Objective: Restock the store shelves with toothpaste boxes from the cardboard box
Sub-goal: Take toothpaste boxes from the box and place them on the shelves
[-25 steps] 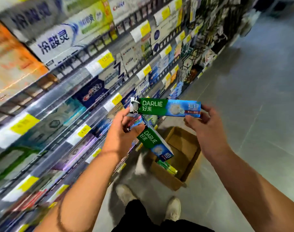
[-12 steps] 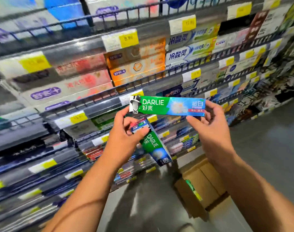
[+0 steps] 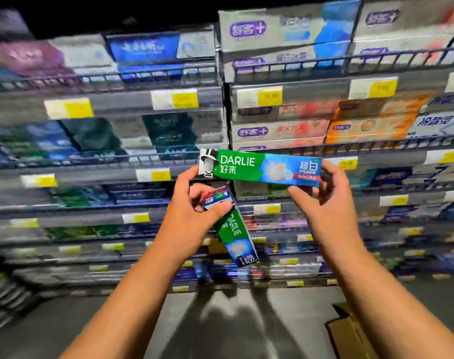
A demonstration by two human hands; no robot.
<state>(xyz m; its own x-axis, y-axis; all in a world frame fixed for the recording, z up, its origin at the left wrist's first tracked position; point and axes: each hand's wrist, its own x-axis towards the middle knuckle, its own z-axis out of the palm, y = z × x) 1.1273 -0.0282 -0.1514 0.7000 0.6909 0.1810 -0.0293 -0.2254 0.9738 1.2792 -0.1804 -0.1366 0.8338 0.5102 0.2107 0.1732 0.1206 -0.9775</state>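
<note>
Toothpaste shelves [image 3: 91, 174] filled the view, blurred, most heavily at the left. In front of them the left hand [image 3: 189, 221] did two jobs. Its curled fingers and thumb clamped a lower box [image 3: 237, 237] that hung slanting down to the right, and one raised fingertip steadied the left end of an upper box [image 3: 262, 165], held level. The right hand [image 3: 327, 203] pinched that box's right end between thumb and fingers. The hands were apart, joined only by the upper box. At the bottom right the cardboard box [image 3: 350, 332] sat open on the floor [image 3: 220, 320]. The main risk seemed to be the left hand's split grip: if it let go of the upper box, the lower box, gripped near one end only, could slip and drop. No free slot could be made out, so a box pushed in without good aim might catch a wire rail [image 3: 350, 146].
</note>
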